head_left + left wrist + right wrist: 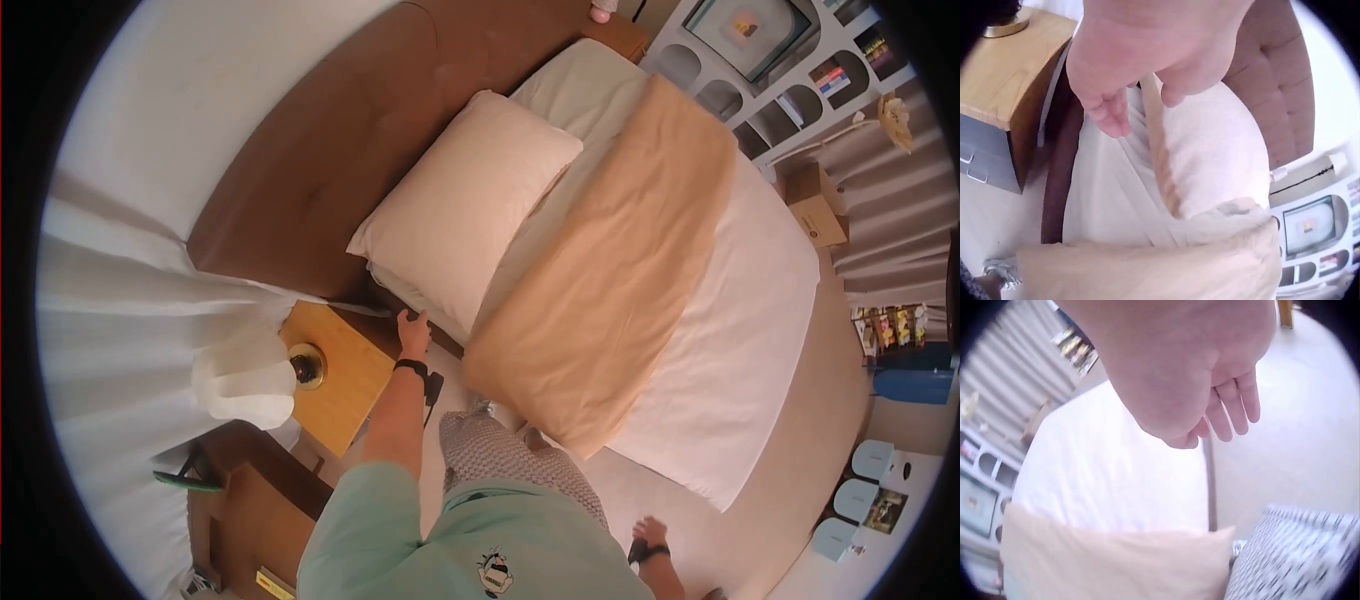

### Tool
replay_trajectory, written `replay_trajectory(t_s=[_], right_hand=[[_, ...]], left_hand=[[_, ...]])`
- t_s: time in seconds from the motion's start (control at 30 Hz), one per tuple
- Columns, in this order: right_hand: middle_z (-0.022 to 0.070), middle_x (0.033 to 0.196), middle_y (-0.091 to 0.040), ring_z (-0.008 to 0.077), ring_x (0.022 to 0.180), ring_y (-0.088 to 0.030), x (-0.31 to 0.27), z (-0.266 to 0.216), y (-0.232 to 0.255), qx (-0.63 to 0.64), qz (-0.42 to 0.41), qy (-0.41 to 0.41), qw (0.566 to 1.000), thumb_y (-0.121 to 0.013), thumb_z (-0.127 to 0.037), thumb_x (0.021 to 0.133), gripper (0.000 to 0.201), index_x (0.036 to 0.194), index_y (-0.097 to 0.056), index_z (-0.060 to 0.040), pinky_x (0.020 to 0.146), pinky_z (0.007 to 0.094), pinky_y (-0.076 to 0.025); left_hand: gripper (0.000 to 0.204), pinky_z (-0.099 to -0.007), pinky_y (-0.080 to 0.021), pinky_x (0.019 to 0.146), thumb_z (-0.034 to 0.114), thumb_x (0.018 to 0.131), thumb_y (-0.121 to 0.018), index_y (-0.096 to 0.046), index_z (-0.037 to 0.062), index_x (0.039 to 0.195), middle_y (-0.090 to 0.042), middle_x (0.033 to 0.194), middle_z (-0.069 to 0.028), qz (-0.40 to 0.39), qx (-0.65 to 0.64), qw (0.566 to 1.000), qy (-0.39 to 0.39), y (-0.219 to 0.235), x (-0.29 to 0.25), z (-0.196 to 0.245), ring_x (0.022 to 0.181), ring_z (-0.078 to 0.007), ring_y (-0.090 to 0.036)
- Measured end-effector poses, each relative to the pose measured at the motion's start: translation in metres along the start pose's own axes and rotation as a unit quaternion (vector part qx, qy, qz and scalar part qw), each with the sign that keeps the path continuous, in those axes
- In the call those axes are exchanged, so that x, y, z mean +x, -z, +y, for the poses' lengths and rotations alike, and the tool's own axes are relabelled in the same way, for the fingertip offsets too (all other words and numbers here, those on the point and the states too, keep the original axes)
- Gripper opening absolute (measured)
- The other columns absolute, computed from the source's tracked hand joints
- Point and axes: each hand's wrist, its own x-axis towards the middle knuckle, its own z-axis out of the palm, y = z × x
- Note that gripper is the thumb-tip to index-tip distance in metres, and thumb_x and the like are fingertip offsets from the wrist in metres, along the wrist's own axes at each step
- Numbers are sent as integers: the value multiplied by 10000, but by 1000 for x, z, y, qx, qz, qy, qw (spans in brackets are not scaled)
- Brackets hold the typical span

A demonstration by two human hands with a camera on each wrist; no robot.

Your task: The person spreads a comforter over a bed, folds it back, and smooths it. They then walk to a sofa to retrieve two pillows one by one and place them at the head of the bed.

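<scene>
left hand point(412, 332) rests loose-fingered at the pillow point(462, 205) corner, centre frame, right hand point(651, 531) hangs relaxed lower right; risk judged: an elbow swing could topple the lamp point(262, 374) nearby.

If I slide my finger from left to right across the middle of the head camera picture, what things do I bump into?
White curtain → lamp → wooden nightstand → left hand → pillow → tan blanket → white sheet → cardboard box.
</scene>
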Motion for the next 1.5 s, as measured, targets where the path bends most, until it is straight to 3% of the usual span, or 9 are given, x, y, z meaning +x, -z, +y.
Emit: replay_trajectory(t_s=[0.07, 0.13, 0.43, 0.77, 0.87, 0.93, 1.17, 1.3, 1.5], right_hand=[[180, 1103, -622, 376, 959, -639, -57, 54, -33, -386, 349, 66, 852, -394, -270, 983, 309, 1219, -501, -102, 691, 525, -556], [243, 1216, -579, 421, 1046, -623, -73, 96, -54, -307, 450, 51, 837, -367, -302, 1003, 407, 1340, -427, -83, 805, 564, -556], [190, 1136, -637, 368, 995, -654, -42, 174, -171, -238, 434, 87, 865, -515, -178, 965, 327, 1245, -535, -11, 802, 495, -574], [176, 1056, -670, 308, 888, -695, -27, 195, -197, -264, 486, 156, 818, -573, -170, 929, 326, 1192, -557, 22, 716, 405, -602], [174, 1052, -672, 308, 884, -696, -28, 213, -181, -242, 473, 173, 829, -580, -165, 930, 314, 1184, -566, 19, 708, 408, -600], [173, 1050, -673, 307, 880, -696, -39, 232, -162, -222, 478, 175, 831, -581, -164, 932, 306, 1180, -571, 15, 703, 409, -598], [158, 1033, -675, 300, 841, -699, -72, 309, -47, -110, 447, 233, 857, -585, -178, 932, 284, 1164, -590, -14, 662, 406, -588], [150, 1009, -678, 293, 789, -695, -83, 362, 62, 47, 328, 272, 904, -561, -181, 935, 278, 1155, -591, -14, 639, 401, -572], [146, 976, -681, 271, 772, -694, -128, 422, 117, 23, 436, 317, 842, -501, -163, 950, 264, 1130, -603, 0, 646, 384, -570]], left_hand=[[711, -291, -498, 582, 310, 879, -699, -340, 64, 1441, -589, 1104, -107, 3, -15, 998, 66, -12, 19, -5, 776, -169, -602], [753, -311, -502, 649, 359, 855, -721, -344, 68, 1438, -578, 1144, -100, -16, -9, 997, 71, -23, 54, -13, 849, -184, -596], [737, -415, -448, 910, 424, 786, -792, -457, 67, 1337, -557, 1265, -77, -83, -18, 987, 137, -70, 97, 14, 1122, -254, -532], [333, -459, -518, 809, 189, 770, -726, -660, -113, 896, -679, 961, -295, 173, 143, 918, -327, -58, 94, 15, 918, -444, -653], [220, -448, -524, 798, 113, 815, -568, -659, -78, 752, -682, 910, -276, 122, 493, 827, -242, -41, 86, -23, 960, -428, -648], [308, -455, -489, 916, 47, 791, -587, -492, -92, 1050, -625, 1073, -310, 163, 182, 966, -89, -47, 86, -59, 1080, -413, -604], [352, -484, -483, 893, 122, 792, -610, -597, -11, 1118, -647, 1018, -262, -97, 491, 743, -445, -92, -63, -159, 1026, -431, -603], [331, -462, -492, 888, 234, 786, -651, -656, -11, 1009, -660, 1023, -235, -347, 552, 629, -423, -119, -203, -208, 1014, -402, -616], [282, -443, -516, 818, 210, 749, -659, -690, 27, 962, -676, 986, -231, -378, 624, 505, -461, -141, -368, -273, 953, -379, -650]])
